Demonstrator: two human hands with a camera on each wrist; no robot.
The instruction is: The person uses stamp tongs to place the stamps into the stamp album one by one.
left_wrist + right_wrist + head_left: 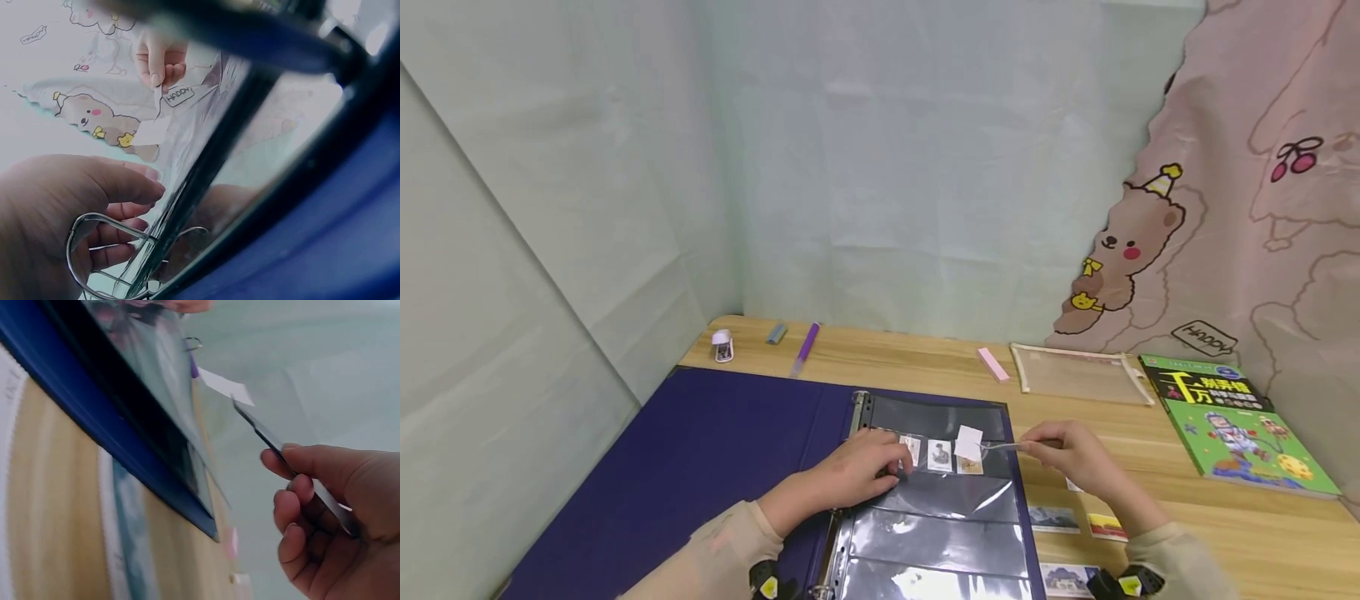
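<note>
In the head view a ring-bound stamp album (737, 450) lies spread out, its black page (936, 537) crossed by clear pocket strips. Several stamps sit in the second strip, among them a grey portrait stamp (939, 455). My right hand (1078, 462) grips metal tweezers (269, 436). At their tip is a small stamp (225, 386), its white back showing, held over the right end of that strip. My left hand (865, 465) rests on the page's left side near the rings (78, 250), fingers loosely bent at the strip; whether they press the film is unclear.
Loose stamps (1054, 520) lie right of the album. Behind it are a sharpener (723, 345), a grey-blue eraser (777, 333), a purple pen (807, 346), a pink block (993, 364) and a mesh pouch (1082, 375). A green book (1240, 429) lies far right.
</note>
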